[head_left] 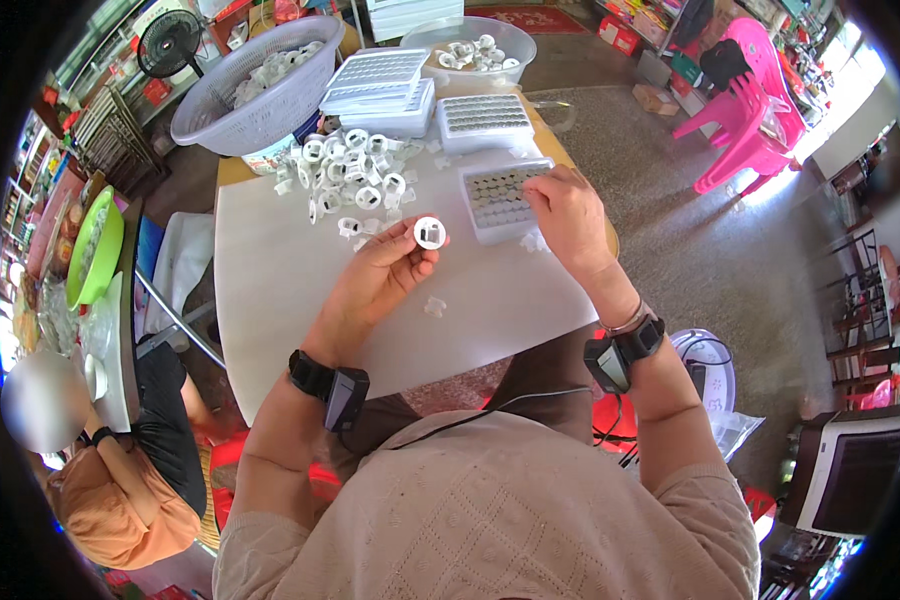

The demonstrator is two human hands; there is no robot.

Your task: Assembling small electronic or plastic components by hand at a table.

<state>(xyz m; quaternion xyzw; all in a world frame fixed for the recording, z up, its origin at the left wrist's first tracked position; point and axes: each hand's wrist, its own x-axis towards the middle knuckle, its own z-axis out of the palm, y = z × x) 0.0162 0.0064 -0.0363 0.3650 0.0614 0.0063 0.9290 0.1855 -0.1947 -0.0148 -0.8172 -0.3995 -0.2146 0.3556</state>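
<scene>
My left hand is closed, gripping a white round plastic piece by its edge above the table. The piece has a dark opening in its face. My right hand is at the right side of a white tray filled with rows of small grey discs. Its fingers are pinched together, and whatever is between them is too small to make out. A pile of similar white round pieces lies beyond my left hand. One small clear plastic bit rests nearer to me.
Stacked white trays and another tray stand at the back. A grey basket and a clear basin hold more white pieces. A person sits at the left. Pink chairs stand far right.
</scene>
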